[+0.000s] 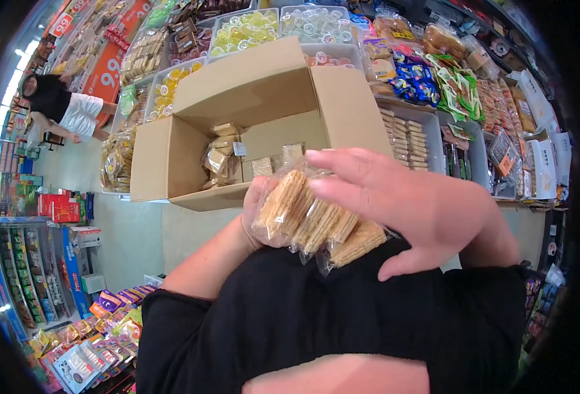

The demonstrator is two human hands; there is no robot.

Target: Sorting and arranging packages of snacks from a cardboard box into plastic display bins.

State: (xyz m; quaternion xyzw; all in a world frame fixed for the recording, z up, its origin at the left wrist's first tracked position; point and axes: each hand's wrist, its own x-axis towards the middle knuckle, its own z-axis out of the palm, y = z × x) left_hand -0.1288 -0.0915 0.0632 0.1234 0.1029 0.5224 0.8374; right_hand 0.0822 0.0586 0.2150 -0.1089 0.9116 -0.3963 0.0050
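Note:
Several wafer biscuits in clear wrappers (314, 216) lie side by side in front of my chest. My left hand (258, 212) grips them from the left and below, its fingers mostly hidden behind the packs. My right hand (398, 197) is over their right side, fingers spread, with the fingertips at the upper packs; whether they press on them I cannot tell. Beyond my hands stands an open cardboard box (201, 197) with its flaps spread. Inside it, wrapped biscuits (218, 157) are heaped at the left, and a few more lie near the front wall, partly hidden by my hands.
Clear bins of jelly cups (245, 30) stand behind the box. Bins of stacked wrapped biscuits (408, 140) and bagged snacks (415, 79) are at the right. A person (63, 106) stands in the aisle at far left. Snack racks (29, 271) are at lower left.

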